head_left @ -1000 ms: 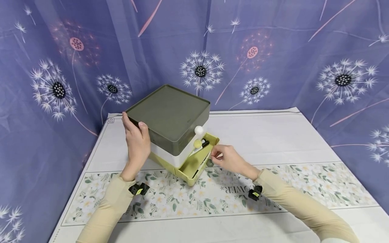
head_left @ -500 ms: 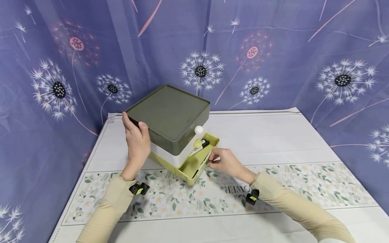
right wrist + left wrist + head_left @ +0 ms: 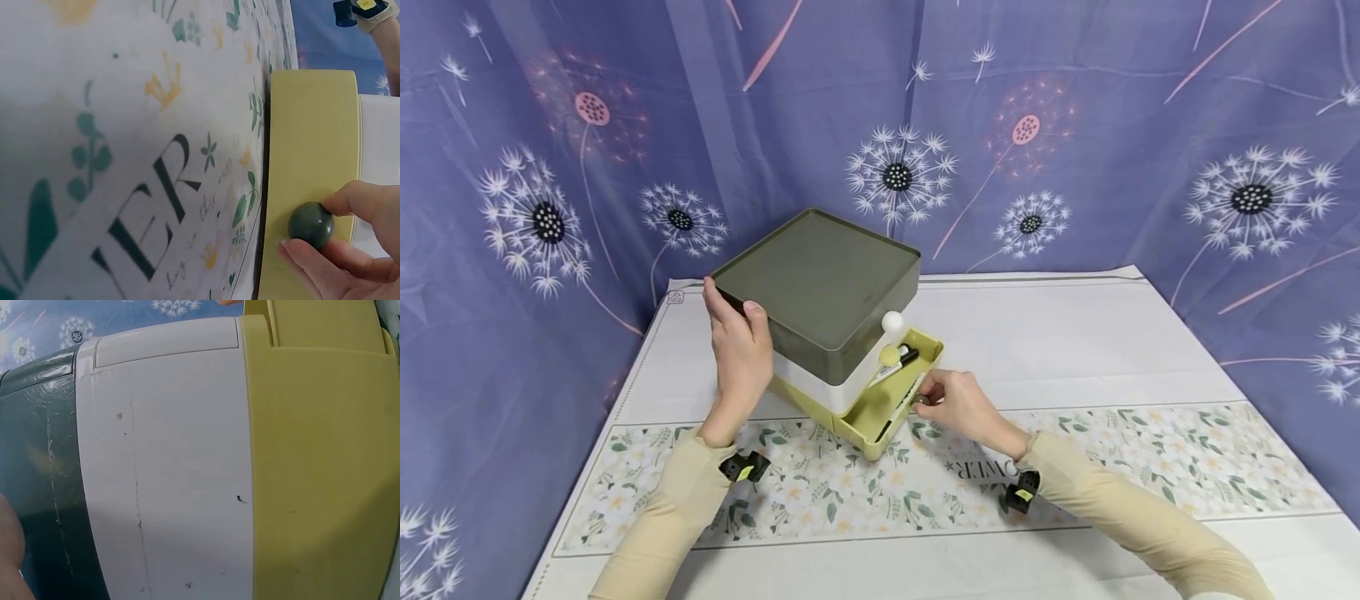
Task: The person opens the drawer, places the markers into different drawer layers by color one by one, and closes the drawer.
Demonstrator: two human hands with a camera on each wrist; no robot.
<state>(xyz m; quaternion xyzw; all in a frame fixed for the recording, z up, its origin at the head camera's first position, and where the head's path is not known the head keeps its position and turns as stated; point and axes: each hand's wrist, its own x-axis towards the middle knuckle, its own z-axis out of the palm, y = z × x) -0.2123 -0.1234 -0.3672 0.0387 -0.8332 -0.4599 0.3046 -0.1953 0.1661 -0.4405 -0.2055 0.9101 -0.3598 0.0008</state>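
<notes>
A three-tier drawer box with a dark green top (image 3: 820, 279), a white middle and a yellow-green base stands at an angle on the table. Its bottom drawer (image 3: 867, 417) is pulled out. My right hand (image 3: 958, 404) pinches that drawer's dark green round knob (image 3: 311, 225) between thumb and fingers, at the drawer's yellow front. My left hand (image 3: 737, 350) rests with straight fingers against the left side of the box, thumb at the top edge. Inside the drawer lie a black-capped marker (image 3: 909, 356) and a slim, light-coloured strip along the front wall.
The white knob (image 3: 892, 322) and yellow knob (image 3: 889, 355) of the upper drawers jut out above the pulled-out drawer. A white cloth with a floral band (image 3: 805, 500) covers the table. Behind stands a purple dandelion curtain (image 3: 1075, 108).
My right hand has moved slightly left and down, and its fingers have closed on the dark green knob. My left hand and the box have stayed put; the drawer stands out as before.
</notes>
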